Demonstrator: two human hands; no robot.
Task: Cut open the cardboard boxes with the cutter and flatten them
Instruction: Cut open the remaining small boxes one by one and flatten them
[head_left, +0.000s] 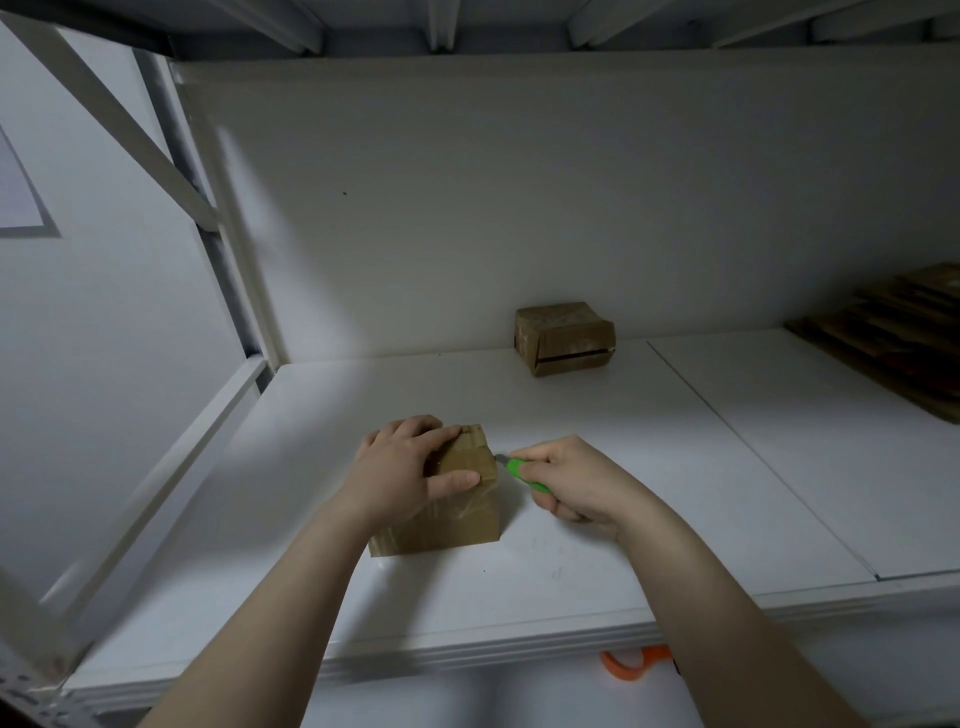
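Note:
A small taped cardboard box (457, 519) stands on the white shelf (571, 571) near its front. My left hand (410, 467) rests on the box's top, fingers curled over the far edge and thumb lying across the top. My right hand (571, 483) grips a green cutter (522, 473), whose blade tip touches the box's upper right edge. A second taped cardboard box (563, 338) sits at the back of the shelf against the wall.
Flattened cardboard pieces (893, 332) are stacked at the back right of the shelf. White metal rack posts (208, 260) rise on the left. An orange object (631, 662) shows below the shelf's front edge.

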